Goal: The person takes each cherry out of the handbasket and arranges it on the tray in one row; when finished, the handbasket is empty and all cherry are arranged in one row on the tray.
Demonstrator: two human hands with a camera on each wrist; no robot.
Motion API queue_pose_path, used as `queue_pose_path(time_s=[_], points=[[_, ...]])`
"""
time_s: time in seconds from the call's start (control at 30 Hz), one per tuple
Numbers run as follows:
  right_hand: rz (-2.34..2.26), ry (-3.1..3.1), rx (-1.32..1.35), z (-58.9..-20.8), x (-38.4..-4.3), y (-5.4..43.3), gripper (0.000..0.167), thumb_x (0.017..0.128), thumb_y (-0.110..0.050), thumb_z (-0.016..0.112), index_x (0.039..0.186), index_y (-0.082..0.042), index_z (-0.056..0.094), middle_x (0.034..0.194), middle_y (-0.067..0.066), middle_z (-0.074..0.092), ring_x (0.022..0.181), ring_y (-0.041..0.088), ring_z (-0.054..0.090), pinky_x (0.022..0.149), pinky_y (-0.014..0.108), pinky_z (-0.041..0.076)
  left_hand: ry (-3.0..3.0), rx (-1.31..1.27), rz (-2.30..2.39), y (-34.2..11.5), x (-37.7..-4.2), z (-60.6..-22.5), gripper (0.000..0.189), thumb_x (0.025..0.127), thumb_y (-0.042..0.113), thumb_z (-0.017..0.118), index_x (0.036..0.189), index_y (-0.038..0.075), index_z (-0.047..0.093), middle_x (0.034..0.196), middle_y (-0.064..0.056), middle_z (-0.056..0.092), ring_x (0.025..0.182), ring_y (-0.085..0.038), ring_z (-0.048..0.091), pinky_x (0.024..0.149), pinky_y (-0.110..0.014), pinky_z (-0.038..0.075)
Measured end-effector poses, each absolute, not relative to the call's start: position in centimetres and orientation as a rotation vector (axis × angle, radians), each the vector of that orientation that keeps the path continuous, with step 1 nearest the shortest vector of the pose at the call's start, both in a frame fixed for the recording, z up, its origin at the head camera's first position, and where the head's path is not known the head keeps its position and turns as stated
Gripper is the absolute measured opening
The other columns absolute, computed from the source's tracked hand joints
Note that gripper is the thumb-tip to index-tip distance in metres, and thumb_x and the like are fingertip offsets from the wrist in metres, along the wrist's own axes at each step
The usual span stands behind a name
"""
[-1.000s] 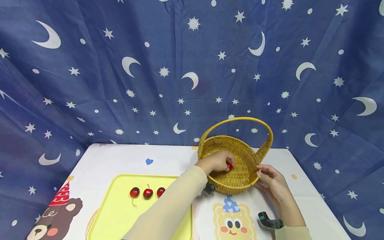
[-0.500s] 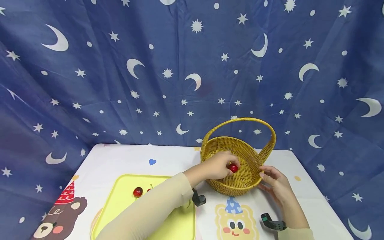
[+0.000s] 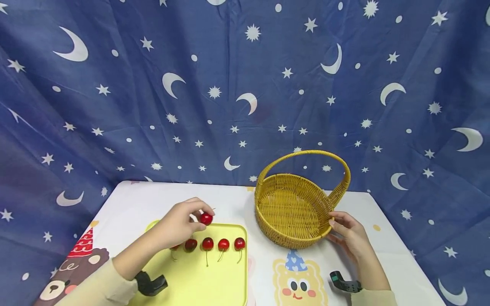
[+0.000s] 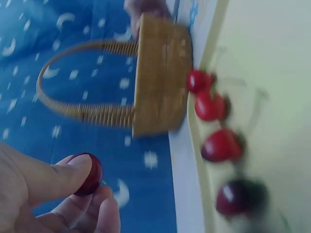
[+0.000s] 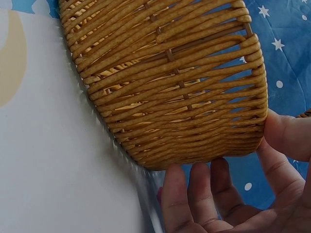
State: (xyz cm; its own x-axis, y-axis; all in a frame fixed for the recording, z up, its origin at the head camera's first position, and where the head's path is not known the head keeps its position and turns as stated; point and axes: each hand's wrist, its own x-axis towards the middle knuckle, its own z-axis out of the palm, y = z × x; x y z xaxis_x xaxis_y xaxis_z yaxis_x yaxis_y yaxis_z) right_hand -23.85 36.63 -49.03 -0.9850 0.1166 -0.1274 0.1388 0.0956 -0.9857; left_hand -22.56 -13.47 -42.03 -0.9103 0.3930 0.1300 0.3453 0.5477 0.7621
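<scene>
Between the thumb and fingers of my left hand (image 3: 179, 224) is a red cherry (image 3: 206, 219), raised over the far edge of a yellow tray (image 3: 191, 282). The left wrist view shows the pinch on this cherry (image 4: 95, 175) close up. Along the tray's far side lies a row of several cherries (image 3: 207, 243) with stems; my left hand partly covers the leftmost one. To the right stands a woven basket (image 3: 292, 212) with a tall handle. My right hand (image 3: 350, 233) grips its right rim, thumb at the rim and fingers against the outer wall (image 5: 180, 97).
A white table cover (image 3: 226, 204) with printed bears lies under everything. Behind the table hangs a blue curtain (image 3: 214, 127) with moons and stars. Each wrist wears a black camera mount, such as the left one (image 3: 151, 285).
My left hand has carried the cherry from inside the basket leftward to above the tray's far edge, uncovering the row of cherries. My right hand stays on the basket rim.
</scene>
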Motion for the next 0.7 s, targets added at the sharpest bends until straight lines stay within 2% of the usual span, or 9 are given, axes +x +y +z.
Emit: queue_pose_path(time_s=[0.13, 0.3, 0.53, 0.7], points=[[-2.071, 2.326, 0.274, -49.0, -23.9, 36.6, 0.026, 0.106, -0.015, 0.068, 0.132, -0.012, 0.068, 0.116, -0.009, 0.066, 0.105, 0.008, 0.067, 0.089, 0.034, 0.063, 2.692, 0.453, 1.406, -17.9, -21.4, -42.9, 0.033, 0.090, -0.009, 0.075, 0.113, 0.013, 0.073, 0.113, -0.007, 0.072, 0.095, -0.019, 0.070, 0.071, -0.029, 0.061], [-2.050, 2.341, 0.259, -49.0, -23.9, 36.6, 0.030, 0.107, -0.016, 0.067, 0.136, -0.008, 0.065, 0.118, -0.006, 0.065, 0.105, 0.009, 0.068, 0.089, 0.035, 0.064, 2.782, 0.293, 1.301, -21.4, -20.2, -45.0, 0.031, 0.089, -0.005, 0.080, 0.115, 0.010, 0.071, 0.115, -0.008, 0.071, 0.095, -0.018, 0.069, 0.069, -0.025, 0.056], [-2.056, 2.344, 0.267, -48.9, -23.9, 36.6, 0.029, 0.107, -0.016, 0.068, 0.135, -0.008, 0.065, 0.115, -0.005, 0.063, 0.104, 0.009, 0.068, 0.089, 0.035, 0.064, 2.854, 0.179, 1.111, -23.7, -19.9, -47.2, 0.031, 0.088, 0.000, 0.083, 0.114, 0.012, 0.073, 0.112, -0.007, 0.070, 0.083, -0.016, 0.059, 0.067, -0.025, 0.049], [-2.043, 2.347, 0.285, -48.9, -23.9, 36.5, 0.029, 0.106, -0.016, 0.068, 0.135, -0.009, 0.065, 0.115, -0.007, 0.063, 0.105, 0.009, 0.067, 0.090, 0.034, 0.064, 2.830, 0.170, 1.070, -24.3, -19.8, -48.1, 0.032, 0.086, -0.001, 0.083, 0.113, 0.013, 0.074, 0.112, -0.007, 0.072, 0.081, -0.018, 0.054, 0.067, -0.025, 0.046]])
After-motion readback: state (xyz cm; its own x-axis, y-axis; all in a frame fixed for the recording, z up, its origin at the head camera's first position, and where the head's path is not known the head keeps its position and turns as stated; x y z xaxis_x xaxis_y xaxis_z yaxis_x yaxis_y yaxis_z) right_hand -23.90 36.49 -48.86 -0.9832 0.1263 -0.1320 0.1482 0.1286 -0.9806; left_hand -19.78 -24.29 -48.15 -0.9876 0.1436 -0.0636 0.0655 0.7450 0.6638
